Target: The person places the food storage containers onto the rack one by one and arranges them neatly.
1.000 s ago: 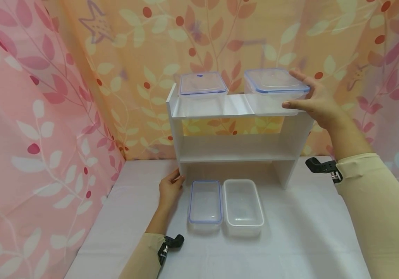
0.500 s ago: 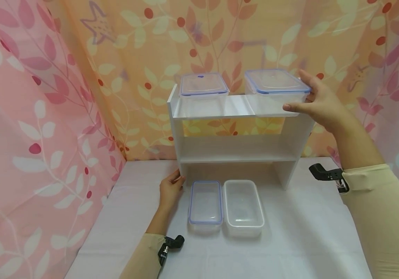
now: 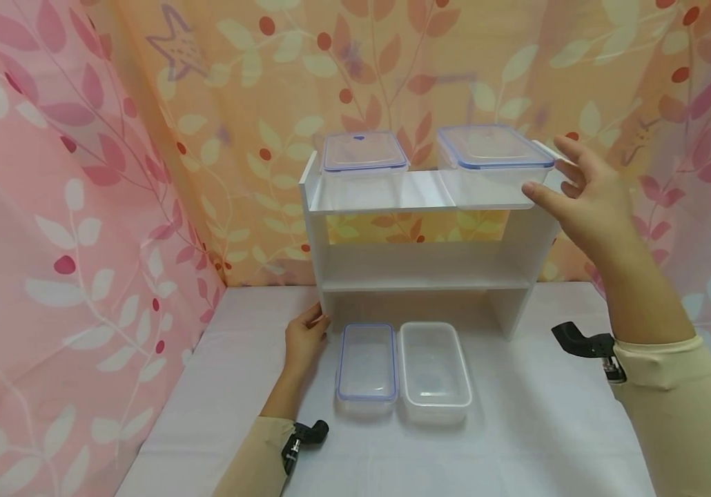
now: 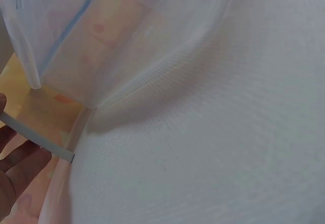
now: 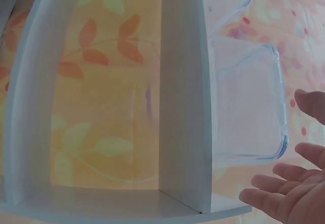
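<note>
A white two-tier shelf [image 3: 424, 284] stands at the back of the table. On its top board sit two clear food containers with blue-edged lids, the left container [image 3: 364, 153] and the larger right container [image 3: 495, 148]. My left hand [image 3: 306, 342] pinches the lower front edge of the shelf's left side panel; in the left wrist view, fingers [image 4: 30, 165] lie on one side of the panel edge [image 4: 40, 140]. My right hand [image 3: 598, 200] is beside the right container, fingers spread and relaxed, holding nothing. The right wrist view shows a gap between the hand [image 5: 294, 193] and that container [image 5: 249, 107].
In front of the shelf, a blue-rimmed clear container [image 3: 366, 362] and a white-rimmed one [image 3: 435, 366] stand side by side on the white tablecloth [image 3: 548, 428]. Patterned curtains [image 3: 237, 172] hang behind and at both sides.
My right hand has let go of the right container and drawn away from it to the right. The left hand keeps its place at the shelf panel.
</note>
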Demonstrator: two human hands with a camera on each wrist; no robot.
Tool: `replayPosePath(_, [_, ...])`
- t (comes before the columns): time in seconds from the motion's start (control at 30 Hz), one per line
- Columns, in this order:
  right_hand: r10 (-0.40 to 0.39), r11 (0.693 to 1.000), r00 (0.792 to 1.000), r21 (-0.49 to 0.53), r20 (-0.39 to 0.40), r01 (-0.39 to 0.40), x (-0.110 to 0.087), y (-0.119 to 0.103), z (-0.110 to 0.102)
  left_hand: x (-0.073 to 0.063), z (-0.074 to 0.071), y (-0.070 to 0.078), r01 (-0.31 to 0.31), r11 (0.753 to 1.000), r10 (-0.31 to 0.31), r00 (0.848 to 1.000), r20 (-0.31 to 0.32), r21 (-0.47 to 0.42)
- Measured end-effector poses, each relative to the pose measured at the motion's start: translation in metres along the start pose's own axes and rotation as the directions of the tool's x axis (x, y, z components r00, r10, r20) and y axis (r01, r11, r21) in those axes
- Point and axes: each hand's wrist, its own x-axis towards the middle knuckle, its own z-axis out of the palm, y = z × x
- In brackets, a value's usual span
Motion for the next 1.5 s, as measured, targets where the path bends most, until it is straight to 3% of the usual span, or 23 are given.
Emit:
replayPosePath(0.2, [-0.049, 0.997, 0.994, 0.052, -0.101, 0.054, -0.019, 0.001, 0.006, 0.000, 0.001, 0.002, 0.011, 1.000, -0.010, 1.000, -0.012, 0.005])
replayPosePath(0.4, [-0.072, 0.993, 0.989, 0.087, -0.131, 0.084, -0.036, 0.004, 0.012, 0.001, 0.001, 0.001, 0.022, 1.000, -0.022, 1.000, -0.006, -0.012])
replayPosePath(0.47, [-0.083, 0.990, 0.986, 0.099, -0.143, 0.098, -0.040, 0.005, 0.013, -0.003, -0.001, 0.011, 0.022, 1.000, -0.022, 1.000, 0.010, -0.013])
replayPosePath(0.63, [-0.146, 0.982, 0.968, 0.088, -0.205, 0.167, -0.053, 0.012, 0.019, -0.003, -0.001, 0.009, 0.018, 1.000, -0.018, 1.000, 0.007, -0.003])
replayPosePath(0.7, [-0.174, 0.976, 0.958, 0.089, -0.229, 0.198, -0.060, 0.015, 0.022, 0.000, 0.001, -0.001, 0.013, 1.000, -0.013, 1.000, -0.007, -0.001])
replayPosePath(0.77, [-0.194, 0.971, 0.951, 0.093, -0.242, 0.222, -0.067, 0.018, 0.026, 0.000, 0.001, -0.001, 0.014, 1.000, -0.014, 1.000, -0.009, 0.006])
replayPosePath(1.27, [-0.385, 0.908, 0.903, 0.101, -0.189, 0.408, -0.109, 0.043, 0.056, -0.002, 0.002, 0.002, -0.003, 1.000, 0.004, 1.000, -0.019, 0.010])
replayPosePath(1.5, [-0.409, 0.903, 0.903, 0.081, -0.133, 0.422, -0.127, 0.057, 0.066, -0.001, 0.002, 0.002, 0.000, 1.000, 0.000, 1.000, -0.019, 0.020])
